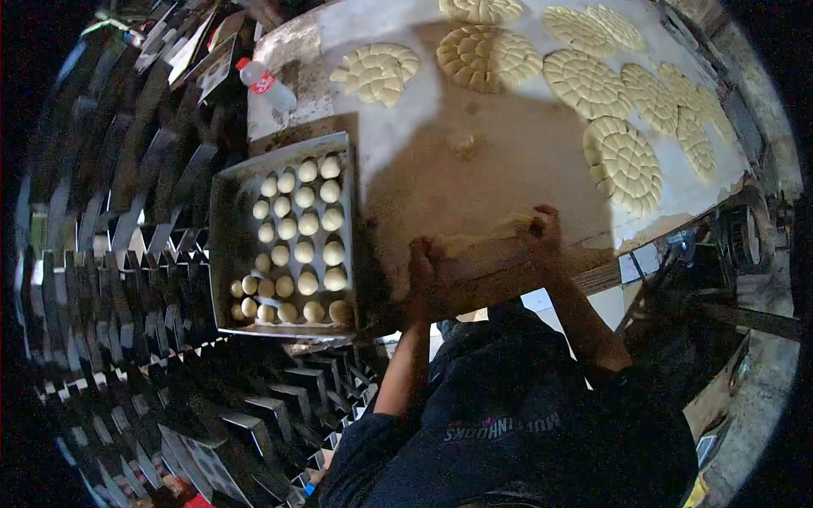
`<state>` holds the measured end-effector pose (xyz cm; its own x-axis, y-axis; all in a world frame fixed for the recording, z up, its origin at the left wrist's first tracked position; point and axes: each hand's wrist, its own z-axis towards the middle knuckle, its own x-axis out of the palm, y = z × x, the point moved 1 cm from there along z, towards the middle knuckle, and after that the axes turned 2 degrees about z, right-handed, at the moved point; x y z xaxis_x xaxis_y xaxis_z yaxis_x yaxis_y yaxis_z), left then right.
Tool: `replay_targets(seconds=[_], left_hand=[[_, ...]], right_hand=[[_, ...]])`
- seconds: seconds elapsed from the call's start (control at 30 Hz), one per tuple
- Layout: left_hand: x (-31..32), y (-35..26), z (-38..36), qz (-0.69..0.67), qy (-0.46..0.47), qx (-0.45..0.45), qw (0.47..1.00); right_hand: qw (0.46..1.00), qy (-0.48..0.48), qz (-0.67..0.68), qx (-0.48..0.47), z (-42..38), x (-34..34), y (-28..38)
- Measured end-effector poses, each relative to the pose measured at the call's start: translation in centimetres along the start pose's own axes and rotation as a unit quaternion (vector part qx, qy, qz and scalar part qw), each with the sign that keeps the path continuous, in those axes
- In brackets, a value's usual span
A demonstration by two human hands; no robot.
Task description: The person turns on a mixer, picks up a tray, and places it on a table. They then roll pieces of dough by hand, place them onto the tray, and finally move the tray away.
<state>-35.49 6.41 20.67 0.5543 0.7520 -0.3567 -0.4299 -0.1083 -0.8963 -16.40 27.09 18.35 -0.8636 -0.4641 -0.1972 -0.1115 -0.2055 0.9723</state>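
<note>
A long pale strip of dough (478, 244) lies along the near edge of the work table (500, 173), dim in shadow. My left hand (422, 261) is closed at its left end, fingers curled. At the opposite end my right hand (544, 229) has its fingers bent around the dough. Shadow hides the exact grip of both. Beyond them, flat round doughs scored into segments rest on the table, among them one near the right edge (622, 165) and another at the back left (374, 73).
Left of the table stands a metal tray (350, 229) with several rows of dough balls (307, 251). A bottle with a red cap and label (267, 85) lies at the table's back left corner. Dark metal trays (203, 461) are stacked at far left.
</note>
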Motion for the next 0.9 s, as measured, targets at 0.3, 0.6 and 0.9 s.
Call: replay_targets(seconds=[0.3, 0.6, 0.9], left_hand=[[2.4, -3.4, 8.0, 0.535, 0.165, 0.278, 0.780], [13.6, -5.4, 5.3, 0.366, 0.101, 0.148, 0.913], [9.5, -5.5, 14.0, 0.385, 0.097, 0.112, 0.911]], right_hand=[[0.869, 0.279, -0.376, -0.160, 7.5, -11.9, 2.4], [0.864, 0.273, -0.282, -0.316, 5.4, -3.2, -3.0], [0.860, 0.269, -0.322, -0.291, 16.7, -2.9, 3.4]])
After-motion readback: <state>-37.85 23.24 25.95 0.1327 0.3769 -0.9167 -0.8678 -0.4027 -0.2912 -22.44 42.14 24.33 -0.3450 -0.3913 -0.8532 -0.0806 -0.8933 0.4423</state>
